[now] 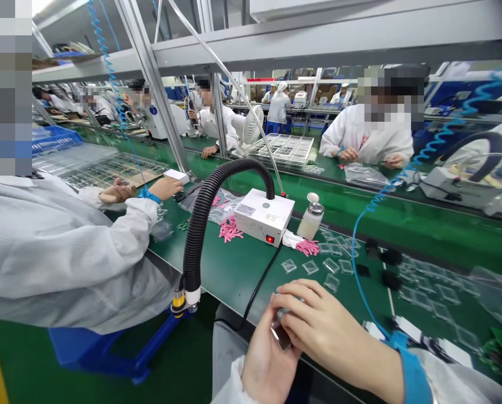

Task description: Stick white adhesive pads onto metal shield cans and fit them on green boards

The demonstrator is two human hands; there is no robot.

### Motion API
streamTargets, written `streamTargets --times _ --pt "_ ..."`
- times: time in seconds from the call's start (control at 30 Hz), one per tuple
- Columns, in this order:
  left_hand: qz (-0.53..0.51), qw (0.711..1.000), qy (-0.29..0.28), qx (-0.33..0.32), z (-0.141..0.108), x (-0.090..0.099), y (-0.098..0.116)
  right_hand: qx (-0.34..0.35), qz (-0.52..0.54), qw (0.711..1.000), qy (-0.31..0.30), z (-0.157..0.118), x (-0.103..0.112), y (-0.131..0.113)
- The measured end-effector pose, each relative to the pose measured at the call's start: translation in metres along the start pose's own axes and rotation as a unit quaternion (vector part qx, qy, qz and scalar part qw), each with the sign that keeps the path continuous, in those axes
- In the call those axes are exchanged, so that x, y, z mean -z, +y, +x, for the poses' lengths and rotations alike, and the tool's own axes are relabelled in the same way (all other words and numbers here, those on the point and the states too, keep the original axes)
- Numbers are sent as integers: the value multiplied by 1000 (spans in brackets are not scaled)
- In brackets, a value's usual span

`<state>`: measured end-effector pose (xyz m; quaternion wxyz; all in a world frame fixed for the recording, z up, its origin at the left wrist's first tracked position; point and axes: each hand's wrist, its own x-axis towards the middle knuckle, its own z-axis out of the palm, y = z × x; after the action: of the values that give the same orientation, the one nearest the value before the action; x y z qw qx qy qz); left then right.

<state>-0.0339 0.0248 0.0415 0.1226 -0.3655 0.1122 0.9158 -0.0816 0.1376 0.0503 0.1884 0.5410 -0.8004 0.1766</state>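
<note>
Near the edge of the bench, the left hand, palm up and fingers curled, holds one shiny piece, partly hidden beneath the half-bent right hand, whose own grip I cannot tell. Bare bench opens to their left; just beyond lie five clear frames, then an overlapping pile, uncountable, one bottle and one box.

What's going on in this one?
The person's left hand and right hand hold a small shiny piece between them, partly hidden, by the near edge of a green workbench. Clear plastic pieces lie just beyond. Farther left stands a white box with a black corrugated hose and lit red switch, pink strips beside it. A co-worker is at left.
</note>
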Motion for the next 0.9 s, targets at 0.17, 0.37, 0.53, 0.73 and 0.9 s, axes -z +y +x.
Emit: streamTargets --times 0.17,0.37,0.53,0.73,0.9 --pt "9 1000 -11 5 2 0 -2 -6 -5 1000 -18 -2 0 -2" --pt "27 1000 -14 5 3 2 -5 -7 -7 1000 -15 -4 -3 -2" --pt "29 999 -22 4 4 5 -7 -15 -7 1000 -27 -4 -4 -2" --pt "28 999 -42 17 5 8 -7 -22 -17 999 -22 -5 -6 -3" --pt "34 998 -53 27 6 9 -7 -19 -39 999 -14 -4 -5 -5"
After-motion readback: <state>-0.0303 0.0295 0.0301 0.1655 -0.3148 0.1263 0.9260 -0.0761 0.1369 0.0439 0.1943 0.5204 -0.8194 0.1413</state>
